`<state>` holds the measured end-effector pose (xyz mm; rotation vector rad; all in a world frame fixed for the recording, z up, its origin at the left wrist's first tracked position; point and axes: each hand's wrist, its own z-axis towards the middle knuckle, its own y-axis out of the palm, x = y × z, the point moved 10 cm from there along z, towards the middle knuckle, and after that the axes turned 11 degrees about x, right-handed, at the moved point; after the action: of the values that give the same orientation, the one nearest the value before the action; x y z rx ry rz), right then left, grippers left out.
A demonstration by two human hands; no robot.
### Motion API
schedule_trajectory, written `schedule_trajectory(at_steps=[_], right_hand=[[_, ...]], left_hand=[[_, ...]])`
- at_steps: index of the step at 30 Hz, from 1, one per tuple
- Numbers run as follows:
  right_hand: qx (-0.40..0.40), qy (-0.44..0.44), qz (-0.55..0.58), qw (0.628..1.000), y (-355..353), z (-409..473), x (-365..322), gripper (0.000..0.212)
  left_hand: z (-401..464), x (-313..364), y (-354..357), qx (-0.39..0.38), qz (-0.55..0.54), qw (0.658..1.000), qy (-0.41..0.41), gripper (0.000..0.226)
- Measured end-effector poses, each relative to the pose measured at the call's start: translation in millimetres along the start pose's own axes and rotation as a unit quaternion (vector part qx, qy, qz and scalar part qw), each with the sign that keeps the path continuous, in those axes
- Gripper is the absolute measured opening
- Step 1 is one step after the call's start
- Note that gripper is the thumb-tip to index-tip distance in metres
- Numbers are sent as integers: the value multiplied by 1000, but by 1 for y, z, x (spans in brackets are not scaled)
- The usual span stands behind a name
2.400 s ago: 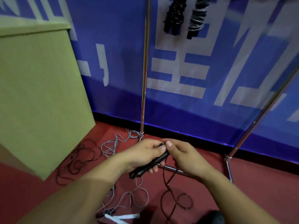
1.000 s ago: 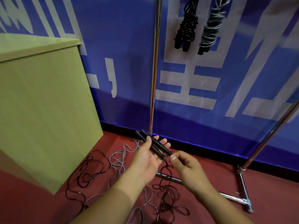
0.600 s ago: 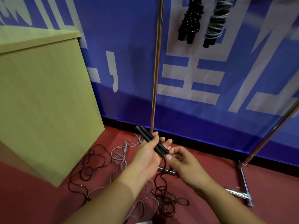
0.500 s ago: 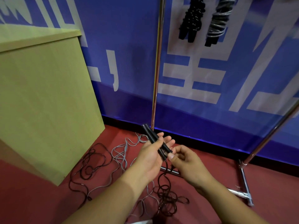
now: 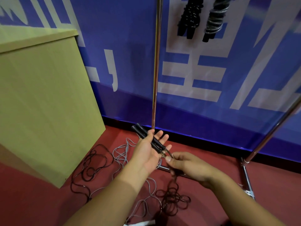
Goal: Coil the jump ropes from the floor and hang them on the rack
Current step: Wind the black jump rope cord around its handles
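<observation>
Two black handles (image 5: 149, 139) lie across the left hand (image 5: 147, 154), thumb over them, fingers straight. The right hand (image 5: 189, 167) pinches the cord (image 5: 169, 154) just below them.

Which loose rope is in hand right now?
The dark rope: left hand holds its black handles, right hand pinches its cord. Grey rope lies on the floor.

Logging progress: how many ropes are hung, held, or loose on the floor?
Hung on rack: 2 (black coil, grey coil)
Held: 1 (held rope)
Loose on floor: 2 (dark rope, grey rope)
Total: 5
</observation>
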<state>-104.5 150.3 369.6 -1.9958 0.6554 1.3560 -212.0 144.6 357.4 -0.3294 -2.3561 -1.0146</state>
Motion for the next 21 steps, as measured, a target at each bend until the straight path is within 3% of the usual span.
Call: schedule_trajectory(at_steps=[4,9,18,21], right_hand=[[-25,52,-49,997,-5,0,13,36],[-48,78,-114,989,-25,-7,26,40],[24,93,-199,975,-64,-8,28,56],[54,64,-186,979,-75,-8,23,49]], left_hand=[[3,11,-4,22,-25,999,10,21],[12,47,-22,55,-10,993,103,19],[7,90,-34,122,41,962,241,16],[7,100,-43,136,106,942,287,14]])
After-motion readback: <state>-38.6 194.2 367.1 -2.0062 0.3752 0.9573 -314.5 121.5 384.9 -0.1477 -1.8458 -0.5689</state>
